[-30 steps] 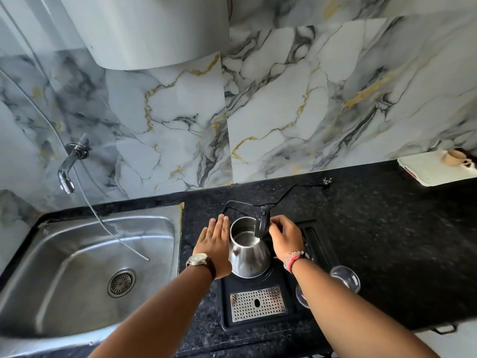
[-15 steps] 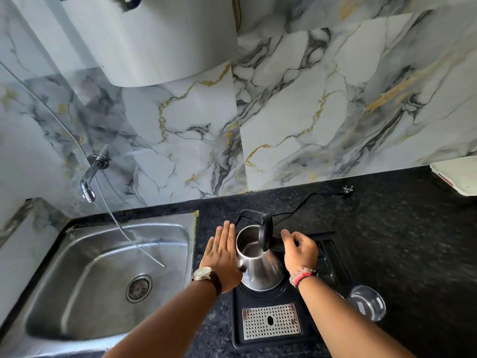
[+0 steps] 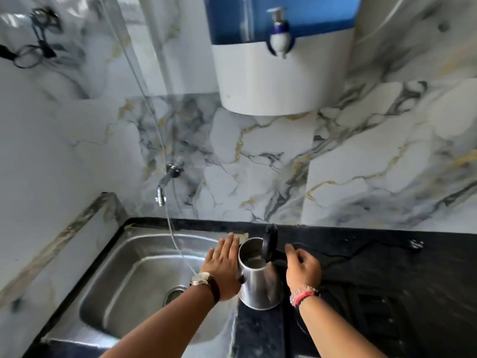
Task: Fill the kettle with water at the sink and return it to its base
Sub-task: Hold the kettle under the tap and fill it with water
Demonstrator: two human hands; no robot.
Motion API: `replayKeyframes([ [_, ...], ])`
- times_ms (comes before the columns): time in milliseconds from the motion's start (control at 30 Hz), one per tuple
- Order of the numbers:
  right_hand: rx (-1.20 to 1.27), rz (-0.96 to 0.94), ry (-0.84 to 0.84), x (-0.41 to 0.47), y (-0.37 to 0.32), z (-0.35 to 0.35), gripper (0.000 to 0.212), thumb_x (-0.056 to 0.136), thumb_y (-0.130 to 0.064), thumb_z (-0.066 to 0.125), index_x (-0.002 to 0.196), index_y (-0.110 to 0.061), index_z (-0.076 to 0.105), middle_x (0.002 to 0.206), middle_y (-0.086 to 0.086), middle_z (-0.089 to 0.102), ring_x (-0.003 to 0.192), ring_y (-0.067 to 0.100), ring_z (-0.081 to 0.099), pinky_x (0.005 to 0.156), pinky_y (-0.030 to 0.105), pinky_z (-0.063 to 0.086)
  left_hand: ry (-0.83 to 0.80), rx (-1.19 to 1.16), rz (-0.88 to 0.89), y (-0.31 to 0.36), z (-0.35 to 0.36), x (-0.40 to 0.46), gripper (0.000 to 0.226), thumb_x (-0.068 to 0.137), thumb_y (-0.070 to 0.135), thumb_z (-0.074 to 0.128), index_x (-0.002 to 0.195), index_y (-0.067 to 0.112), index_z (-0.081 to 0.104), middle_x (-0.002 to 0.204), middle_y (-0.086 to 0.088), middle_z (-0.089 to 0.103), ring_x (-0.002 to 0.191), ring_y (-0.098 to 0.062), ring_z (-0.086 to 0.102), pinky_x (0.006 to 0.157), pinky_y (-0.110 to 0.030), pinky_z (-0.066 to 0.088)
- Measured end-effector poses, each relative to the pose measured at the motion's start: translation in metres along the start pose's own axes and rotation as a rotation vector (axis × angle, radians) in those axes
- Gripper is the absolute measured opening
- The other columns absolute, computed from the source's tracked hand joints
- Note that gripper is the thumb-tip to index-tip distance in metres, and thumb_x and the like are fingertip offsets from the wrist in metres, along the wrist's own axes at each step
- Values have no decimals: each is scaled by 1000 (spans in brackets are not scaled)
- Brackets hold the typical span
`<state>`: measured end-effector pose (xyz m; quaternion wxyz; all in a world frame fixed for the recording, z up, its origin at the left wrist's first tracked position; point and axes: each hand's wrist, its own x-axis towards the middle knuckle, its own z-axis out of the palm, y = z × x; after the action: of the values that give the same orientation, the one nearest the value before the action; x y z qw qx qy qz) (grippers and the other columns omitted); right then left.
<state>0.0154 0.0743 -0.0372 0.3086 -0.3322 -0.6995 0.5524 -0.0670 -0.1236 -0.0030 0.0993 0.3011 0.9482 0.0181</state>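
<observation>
While right hand [image 3: 303,268] gripped handle of lidded-open steel kettle [image 3: 258,282], left hand [image 3: 223,267] lay flat-fingered against its side, beside steel sink [image 3: 124,280].

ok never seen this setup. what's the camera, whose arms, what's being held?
No robot here: a person wears one wide-angle camera on the head, looking down at both arms. The right hand grips the handle of a steel kettle, whose black lid stands open. The left hand lies flat against the kettle's side. The kettle is at the edge between the black counter and the steel sink. A wall tap sits behind the sink; a white and blue water dispenser hangs above.
</observation>
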Motion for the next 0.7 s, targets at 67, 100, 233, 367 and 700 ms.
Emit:
replayKeyframes([
  [67,5,29,-4,-12,-2,38,47,84,-56,65,50,-26,53,39,-6,48,44,21,44,53,39,41,-4,7,-13,-41,-1,0,95,94,47,45,154,19,-23,166,-1,-22,151,-24,-18,123,-49,1],
  [100,-5,43,-2,-18,-2,52,48,86,-53,67,50,-25,52,39,-6,48,44,22,45,53,40,41,-22,6,-13,-57,-2,0,93,94,45,43,155,19,-22,167,-1,-19,151,-25,-17,123,-50,2],
  [233,-35,109,10,-44,-4,124,56,92,-40,75,50,-15,47,38,-3,41,47,26,44,55,43,45,-74,27,-4,-144,-9,-3,97,83,33,43,156,21,-19,169,-2,-7,153,-27,-7,122,-52,10],
  [367,-55,127,16,-62,-6,189,59,93,-36,74,53,-2,48,45,16,46,49,27,47,55,47,49,79,-25,-127,-232,-44,16,79,84,43,53,154,23,24,157,-4,38,139,-30,39,107,-48,40],
  [700,-165,70,-10,-60,-14,275,57,91,-38,73,57,2,52,55,26,57,54,40,57,53,40,45,205,-24,-283,-321,-119,128,43,84,59,61,108,25,69,107,-2,71,94,-26,68,67,-33,44],
])
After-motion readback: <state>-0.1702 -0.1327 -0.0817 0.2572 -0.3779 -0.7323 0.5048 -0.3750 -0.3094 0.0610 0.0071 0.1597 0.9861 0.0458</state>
